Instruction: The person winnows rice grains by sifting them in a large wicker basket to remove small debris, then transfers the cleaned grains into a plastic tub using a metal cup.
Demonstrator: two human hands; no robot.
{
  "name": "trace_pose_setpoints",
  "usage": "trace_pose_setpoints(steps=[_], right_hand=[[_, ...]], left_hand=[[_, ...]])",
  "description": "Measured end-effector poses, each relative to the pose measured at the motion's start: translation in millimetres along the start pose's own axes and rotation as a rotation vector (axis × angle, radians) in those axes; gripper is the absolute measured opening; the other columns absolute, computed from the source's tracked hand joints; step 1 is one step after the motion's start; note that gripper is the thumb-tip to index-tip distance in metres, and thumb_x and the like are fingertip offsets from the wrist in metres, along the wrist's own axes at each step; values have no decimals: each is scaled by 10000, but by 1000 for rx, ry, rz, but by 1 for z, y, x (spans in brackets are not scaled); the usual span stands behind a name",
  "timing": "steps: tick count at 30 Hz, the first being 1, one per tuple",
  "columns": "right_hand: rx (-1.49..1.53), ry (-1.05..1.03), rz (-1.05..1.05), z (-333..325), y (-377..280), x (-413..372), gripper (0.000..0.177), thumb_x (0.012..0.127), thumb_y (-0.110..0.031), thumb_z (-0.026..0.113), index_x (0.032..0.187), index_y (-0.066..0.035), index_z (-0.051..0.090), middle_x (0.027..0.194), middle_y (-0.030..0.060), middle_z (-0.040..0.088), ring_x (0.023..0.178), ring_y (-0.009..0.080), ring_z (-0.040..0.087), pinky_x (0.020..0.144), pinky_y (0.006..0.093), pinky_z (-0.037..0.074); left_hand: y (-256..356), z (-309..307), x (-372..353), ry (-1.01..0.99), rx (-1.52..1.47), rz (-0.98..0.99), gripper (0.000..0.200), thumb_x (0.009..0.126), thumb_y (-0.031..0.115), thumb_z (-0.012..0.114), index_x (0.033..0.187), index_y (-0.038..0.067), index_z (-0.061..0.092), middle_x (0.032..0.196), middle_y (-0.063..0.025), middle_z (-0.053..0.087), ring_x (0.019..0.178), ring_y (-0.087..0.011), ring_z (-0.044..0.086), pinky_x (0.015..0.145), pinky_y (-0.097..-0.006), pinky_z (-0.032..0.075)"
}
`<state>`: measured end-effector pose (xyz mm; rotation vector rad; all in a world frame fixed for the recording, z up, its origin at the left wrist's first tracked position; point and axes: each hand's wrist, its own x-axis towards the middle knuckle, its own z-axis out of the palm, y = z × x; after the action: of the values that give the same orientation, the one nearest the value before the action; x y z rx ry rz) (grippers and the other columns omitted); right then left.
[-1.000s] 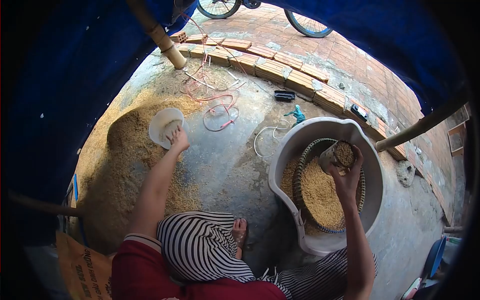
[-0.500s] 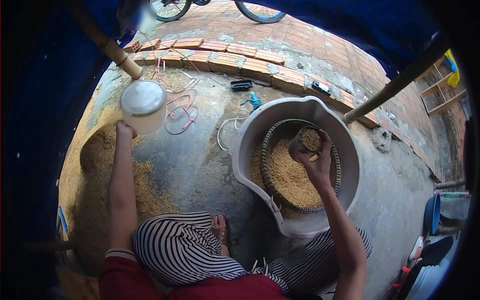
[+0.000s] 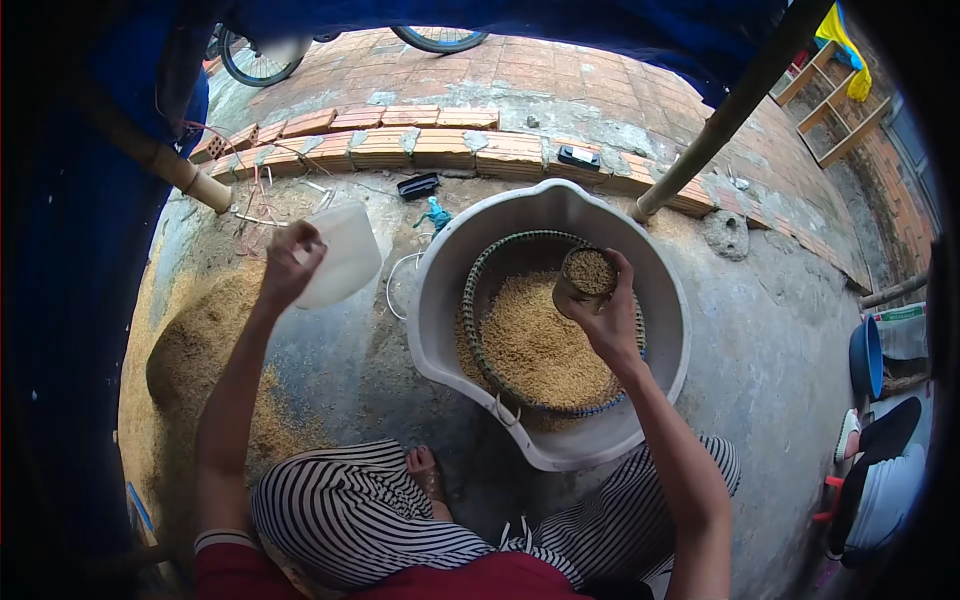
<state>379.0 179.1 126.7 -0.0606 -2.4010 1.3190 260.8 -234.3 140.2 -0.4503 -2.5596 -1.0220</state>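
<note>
My left hand (image 3: 292,262) is raised over the floor on the left, fingers curled at the side of a translucent white plastic container (image 3: 345,258). That container looks tilted, and its contents do not show. Held in my right hand (image 3: 610,318) is a small cup (image 3: 590,272) filled with grain up to its rim. The cup is above the right part of a round woven basket (image 3: 474,283), where loose yellow-brown grain (image 3: 545,345) lies. The basket sits inside a large grey plastic tub (image 3: 428,338), with some grain outside the basket too.
A heap of grain or husks (image 3: 200,335) covers the floor at left. Beyond the tub run a low brick edge (image 3: 445,148) and a bamboo pole (image 3: 690,160). A black tray (image 3: 418,186) lies near the bricks. At right are a blue basin (image 3: 866,358) and another person's leg (image 3: 885,435).
My left hand has swung right and the white container has tipped over, its round face no longer toward me. The right hand still holds the full cup over the basket. The camera view has shifted.
</note>
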Motion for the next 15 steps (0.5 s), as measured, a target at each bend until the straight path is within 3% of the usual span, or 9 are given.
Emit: trace_pose_setpoints(steps=[2,4,8,11,13,15], right_hand=[[45,-14,3,2,-6,0,743,665,-217,732,1241,-15,308,1126,178,493,1045,262,517,877,357,422],[58,-16,-42,8,-13,2,743,667,-201,730,1248,-23,303,1141,175,484,1063,258,507,887,354,422],[254,-109,-88,27,-45,3,759,655,-117,731,1267,-51,287,1184,170,456,1114,243,473,925,350,413],[350,-178,-132,59,-67,6,791,629,-52,733,1272,-69,273,1172,163,466,1116,243,474,931,352,414],[432,-241,-130,86,-81,8,791,628,-61,735,1264,-80,264,1130,168,489,1088,271,500,903,360,428],[419,-261,-184,113,-96,9,787,629,-76,738,1259,-82,265,1125,174,492,1081,282,505,890,367,432]], left_hand=[[-8,43,-53,-108,147,91,137,699,67,623,793,52,525,793,-65,529,806,-223,485,758,-352,346],[-18,71,-95,-263,189,148,152,692,71,630,797,50,522,822,-85,498,887,-275,461,799,-379,343],[-48,103,-139,-489,384,343,250,677,156,673,846,55,519,871,-99,491,939,-281,452,837,-378,345],[-24,79,-125,-521,397,232,409,624,249,739,904,65,504,937,-112,487,962,-286,450,852,-382,350],[-18,64,-101,-432,129,-7,609,573,308,788,1037,75,470,1028,-107,478,1010,-272,458,892,-397,360],[26,30,-69,-359,-242,-97,791,570,294,803,1200,74,377,1159,-103,449,1120,-247,424,946,-396,351]])
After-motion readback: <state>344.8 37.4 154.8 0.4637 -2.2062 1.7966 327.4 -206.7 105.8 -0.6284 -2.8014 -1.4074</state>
